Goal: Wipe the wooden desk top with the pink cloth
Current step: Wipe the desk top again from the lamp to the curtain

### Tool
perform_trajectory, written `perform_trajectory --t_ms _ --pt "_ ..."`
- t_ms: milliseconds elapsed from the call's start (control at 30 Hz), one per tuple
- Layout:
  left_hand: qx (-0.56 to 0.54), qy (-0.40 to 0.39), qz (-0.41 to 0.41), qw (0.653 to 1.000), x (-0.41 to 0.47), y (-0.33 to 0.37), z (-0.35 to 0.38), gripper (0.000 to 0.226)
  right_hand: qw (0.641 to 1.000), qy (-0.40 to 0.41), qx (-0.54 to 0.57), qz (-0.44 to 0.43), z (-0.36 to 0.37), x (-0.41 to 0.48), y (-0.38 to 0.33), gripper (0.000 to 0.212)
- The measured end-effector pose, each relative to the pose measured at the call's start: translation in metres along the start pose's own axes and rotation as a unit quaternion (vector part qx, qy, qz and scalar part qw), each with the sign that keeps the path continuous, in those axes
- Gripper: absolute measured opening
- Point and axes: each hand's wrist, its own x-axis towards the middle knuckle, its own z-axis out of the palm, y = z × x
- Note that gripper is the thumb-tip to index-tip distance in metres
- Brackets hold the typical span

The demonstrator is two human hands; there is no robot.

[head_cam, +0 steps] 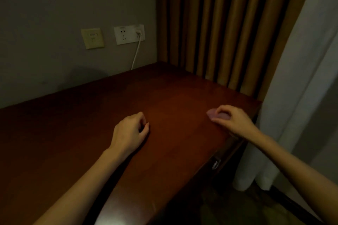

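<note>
Gripping pink cloth, right hand; wooden desk, curtains

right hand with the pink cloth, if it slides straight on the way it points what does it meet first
Likely only bare desk top: the right hand, gripping the pink cloth, points left and away, toward the wall near the white cord. The left hand looks clear of that line.
</note>
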Motion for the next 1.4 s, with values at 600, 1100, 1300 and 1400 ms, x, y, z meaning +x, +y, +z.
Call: perform_trajectory --t_ms 600,1100,1300,1400 --pt "-0.001 0.002 -0.007 1.000 0.002 -0.002 0.003 0.013 0.996 0.035 -0.057 0.064 -0.002 0.043 0.031 0.014" --pt "0.005 0.005 -0.010 1.000 -0.001 0.000 -0.001 0.012 0.994 0.047 -0.100 -0.009 0.020 0.012 -0.006 0.016" --pt "-0.001 -0.007 -0.012 1.000 -0.002 0.005 -0.001 0.013 0.989 0.058 -0.111 0.079 0.044 0.065 -0.011 0.026" --pt "0.001 -0.005 -0.014 1.000 -0.004 0.004 -0.002 0.012 0.997 -0.011 -0.068 -0.047 0.065 0.025 -0.068 0.021"
